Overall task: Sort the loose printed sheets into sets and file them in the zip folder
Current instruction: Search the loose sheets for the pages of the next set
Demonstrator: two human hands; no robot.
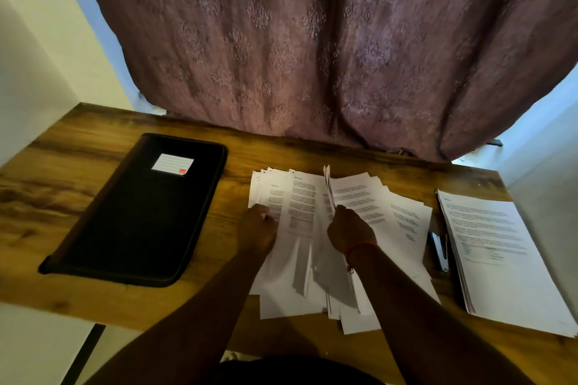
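Note:
Loose printed sheets (301,197) lie fanned across the middle of the wooden table (78,166). My left hand (258,230) rests curled on the left part of the spread and pinches a sheet's edge. My right hand (350,230) grips a few sheets (328,187) lifted upright on edge above the pile. A closed black zip folder (140,212) with a white label lies flat to the left. A neat stack of printed sheets (500,253) sits at the right end of the table.
A stapler (438,247) lies between the loose pile and the right stack. A purple patterned curtain (312,40) hangs behind the table's far edge. The table's near edge runs just below the pile.

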